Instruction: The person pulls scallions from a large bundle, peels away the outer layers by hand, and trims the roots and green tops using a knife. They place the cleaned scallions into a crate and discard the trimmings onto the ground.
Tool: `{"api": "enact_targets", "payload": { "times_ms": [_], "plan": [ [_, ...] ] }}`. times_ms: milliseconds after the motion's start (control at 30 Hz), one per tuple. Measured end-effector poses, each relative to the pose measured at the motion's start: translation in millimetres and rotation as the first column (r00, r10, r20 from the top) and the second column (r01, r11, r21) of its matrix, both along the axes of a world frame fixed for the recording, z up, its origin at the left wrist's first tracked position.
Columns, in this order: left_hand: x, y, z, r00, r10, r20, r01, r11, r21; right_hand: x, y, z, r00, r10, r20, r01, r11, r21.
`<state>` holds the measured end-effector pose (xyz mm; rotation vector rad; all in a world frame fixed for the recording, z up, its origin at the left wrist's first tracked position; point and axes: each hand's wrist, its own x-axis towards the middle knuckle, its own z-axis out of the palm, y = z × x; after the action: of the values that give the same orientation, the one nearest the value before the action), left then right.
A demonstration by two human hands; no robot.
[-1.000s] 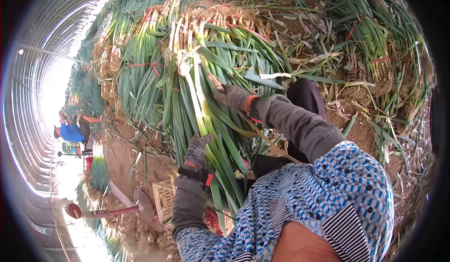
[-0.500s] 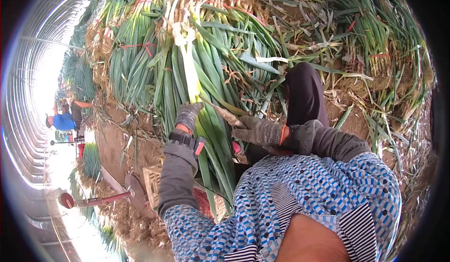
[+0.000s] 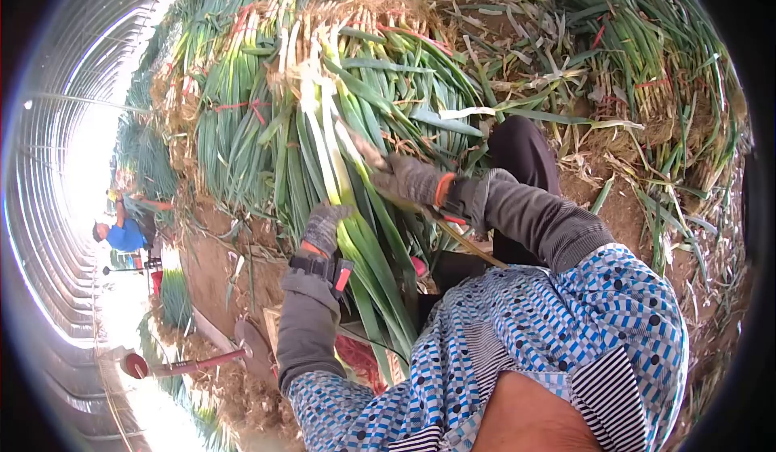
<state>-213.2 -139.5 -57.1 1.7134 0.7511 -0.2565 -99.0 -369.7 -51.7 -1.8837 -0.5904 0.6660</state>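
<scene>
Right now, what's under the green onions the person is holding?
Under the held green onions a crate shows at its pale slatted edge, with something red beside it. The leaves and left hand cover the rest.

Inside a long arched greenhouse tunnel (image 3: pixel 48 169), bright with daylight at left. Bare brown soil floor (image 3: pixel 206 266), strewn with dry leaves. Far left, a person in blue (image 3: pixel 121 234).

Two gloved hands (image 3: pixel 323 226); one distant worker (image 3: pixel 121 234).
</scene>
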Motion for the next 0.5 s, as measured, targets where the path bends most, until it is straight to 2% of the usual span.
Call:
{"api": "enact_targets", "payload": {
  "times_ms": [33, 67, 100, 133, 167, 200, 233, 267, 300, 333, 400, 467, 500],
  "plan": [
    [-2, 11, -7, 1.000, -0.018, -0.018, 0.018, 0.999, -0.040, 0, 4, -12, 0.999, 0.029, 0.033, -0.030, 0.999, 0.038],
    [-3, 2, 7, 1.000, 0.014, -0.017, -0.016, 0.993, -0.117, 2, 10, -20, 0.996, 0.056, 0.067, -0.061, 0.995, 0.077],
    [1, -9, 19, 0.998, 0.030, -0.057, -0.036, 0.993, -0.114, 7, 16, -29, 0.991, 0.083, 0.101, -0.094, 0.989, 0.112],
    [3, -19, 30, 0.994, 0.048, -0.101, -0.059, 0.992, -0.112, 13, 12, 2, 1.000, 0.017, -0.002, -0.017, 1.000, -0.019],
    [4, -23, 36, 0.987, 0.066, -0.146, -0.082, 0.991, -0.107, 21, 21, -4, 1.000, -0.001, 0.024, 0.001, 1.000, -0.004],
    [0, -7, 7, 0.999, -0.007, -0.032, 0.005, 0.997, -0.072, 33, 33, -16, 0.998, -0.021, 0.053, 0.020, 1.000, 0.012],
    [3, -15, 16, 0.997, 0.048, -0.064, -0.055, 0.992, -0.112, 43, 41, -22, 0.996, -0.042, 0.083, 0.040, 0.999, 0.027],
    [7, -32, 32, 0.990, 0.102, -0.097, -0.116, 0.982, -0.149, 45, 26, 6, 0.997, 0.048, 0.061, -0.051, 0.997, 0.057],
    [9, -42, 41, 0.979, 0.156, -0.134, -0.179, 0.966, -0.185, 50, 27, 5, 0.998, 0.045, 0.037, -0.047, 0.998, 0.048],
    [8, -44, 42, 0.980, 0.182, -0.077, -0.196, 0.950, -0.242, 56, 29, 1, 0.999, 0.045, 0.014, -0.045, 0.998, 0.036],
    [15, -44, 59, 0.988, 0.147, -0.051, -0.154, 0.969, -0.193, 71, 32, -12, 0.998, 0.053, 0.023, -0.055, 0.996, 0.066],
    [24, -44, 89, 0.992, 0.123, -0.037, -0.127, 0.982, -0.138, 80, 6, 17, 0.993, 0.038, -0.113, -0.015, 0.981, 0.192],
    [32, -34, 101, 0.996, 0.093, 0.014, -0.091, 0.992, -0.090, 88, 2, 8, 0.983, -0.004, -0.185, 0.037, 0.984, 0.172]
  ]
}}
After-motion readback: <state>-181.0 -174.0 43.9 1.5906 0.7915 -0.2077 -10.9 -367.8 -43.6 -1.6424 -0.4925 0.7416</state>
